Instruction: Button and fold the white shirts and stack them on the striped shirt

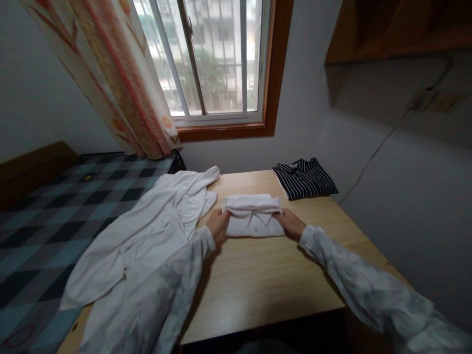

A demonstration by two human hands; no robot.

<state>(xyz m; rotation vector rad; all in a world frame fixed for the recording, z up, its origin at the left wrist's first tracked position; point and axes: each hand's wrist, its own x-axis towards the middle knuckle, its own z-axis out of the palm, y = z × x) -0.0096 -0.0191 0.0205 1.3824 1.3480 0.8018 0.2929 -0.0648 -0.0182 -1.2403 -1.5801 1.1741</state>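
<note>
A white collared shirt (pixel 254 227) lies folded into a small rectangle in the middle of the wooden table (pixel 265 280). Its collar and a button face up. My left hand (pixel 218 223) grips the shirt's left edge, with the fingers partly hidden. At the opposite edge, my right hand (pixel 293 223) holds the folded cloth between thumb and fingers. To the left, an unfolded white garment (pixel 147 231) spreads loosely across the table and over its side, close to my left forearm.
A folded black-and-white striped shirt (pixel 305 178) rests at the table's back right corner. Left of the table is a bed with a checked cover (pixel 44 221). Behind stand a window (pixel 217 64) and a flowered curtain (pixel 121 73). A wooden shelf (pixel 398 34) hangs upper right.
</note>
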